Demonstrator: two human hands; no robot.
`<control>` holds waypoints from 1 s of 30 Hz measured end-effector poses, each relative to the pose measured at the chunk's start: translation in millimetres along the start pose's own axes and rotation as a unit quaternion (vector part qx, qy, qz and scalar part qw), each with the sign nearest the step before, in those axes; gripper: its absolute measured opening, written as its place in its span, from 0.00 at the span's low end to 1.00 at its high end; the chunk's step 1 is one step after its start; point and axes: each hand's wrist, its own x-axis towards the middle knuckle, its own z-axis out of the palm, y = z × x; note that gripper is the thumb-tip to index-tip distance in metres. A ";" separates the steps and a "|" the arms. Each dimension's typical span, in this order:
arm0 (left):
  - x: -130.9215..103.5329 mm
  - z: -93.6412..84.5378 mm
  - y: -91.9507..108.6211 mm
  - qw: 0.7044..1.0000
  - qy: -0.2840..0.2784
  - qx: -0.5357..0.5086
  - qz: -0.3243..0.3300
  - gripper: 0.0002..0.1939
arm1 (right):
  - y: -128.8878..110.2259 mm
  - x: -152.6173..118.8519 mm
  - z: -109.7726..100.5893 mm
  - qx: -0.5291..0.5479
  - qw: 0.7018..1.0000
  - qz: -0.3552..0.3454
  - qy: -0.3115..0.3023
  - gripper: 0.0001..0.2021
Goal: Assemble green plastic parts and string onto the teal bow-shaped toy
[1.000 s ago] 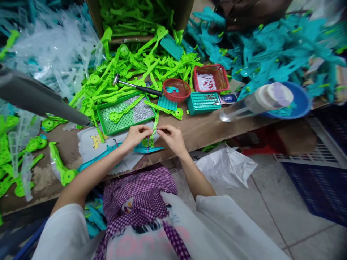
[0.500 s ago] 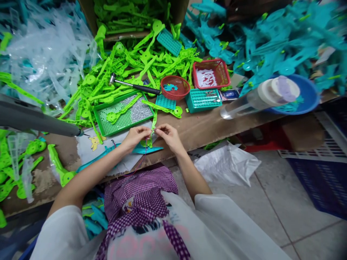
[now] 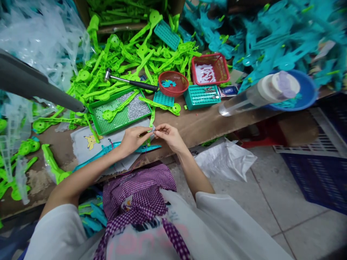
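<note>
The tabletop (image 3: 206, 124) is bare brown board, matt and scuffed. Smooth, slightly glossy plastic makes up the green strips (image 3: 127, 61) piled at the far side and the teal pieces (image 3: 271, 39) to the right. The hammer (image 3: 130, 82) has a shiny metal head and shaft. A green tray (image 3: 101, 124) holds glittering metallic bits. Near the body lies checked purple cloth (image 3: 141, 191); the floor (image 3: 271, 202) is smooth tile.

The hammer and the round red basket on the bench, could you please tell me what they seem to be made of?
The hammer looks like metal: a shiny silvery head and shaft, with a dark matte grip, perhaps rubber or plastic. The round red basket looks like moulded plastic: an even bright red with a fine open mesh wall.
</note>
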 end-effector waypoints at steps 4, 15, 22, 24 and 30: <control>1.2 0.6 3.9 0.994 -0.008 -0.072 -0.076 0.08 | -0.6 -0.9 2.2 0.008 1.000 -0.007 0.020 0.20; 13.7 13.8 -15.6 0.960 0.017 -0.147 -0.236 0.07 | 15.8 4.2 1.7 -0.130 0.987 -0.066 0.063 0.16; 14.6 19.9 -17.2 0.962 -0.062 -0.128 -0.231 0.06 | 16.4 -4.3 -8.9 -0.191 0.976 -0.085 0.068 0.14; 17.5 18.9 -15.1 0.967 -0.061 -0.112 -0.221 0.06 | 12.8 -1.0 -9.9 -0.216 0.967 -0.105 0.084 0.13; 32.3 10.9 -7.3 0.997 -0.058 0.007 -0.052 0.07 | 3.9 16.4 -11.9 -0.205 0.968 -0.119 0.084 0.16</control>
